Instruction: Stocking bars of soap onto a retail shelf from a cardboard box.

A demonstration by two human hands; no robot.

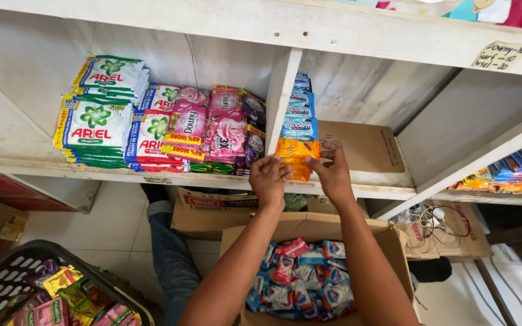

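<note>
I have both hands up at the white shelf (212, 179), right beside its upright divider (283, 96). My left hand (268, 179) is pinched closed on the near edge of a stack of orange sachets (294, 152), and my right hand (334, 175) grips the same stack from its other side, thumb and fingers closed on it. The orange sachets rest on the shelf board just to the right of the divider, in front of a leaning row of blue sachets (299, 111) that already stands against it.

Left of the divider the compartment looks filled: green-and-white detergent sachets (95, 124) piled at the far left, then pink softener sachets (209, 124) reaching nearly to the divider. To the right of the divider, beyond the orange stack, only a flat piece of cardboard (364, 145) lies on the board, so most of that compartment is unstocked as far as I can judge.

Below the shelf, an open cardboard box (388, 247) under my forearms holds many blue-and-red sachets (303, 281), and a dark basket (7, 278) well to the left of it holds more mixed packets. So a fair amount appears left to shelve.
</note>
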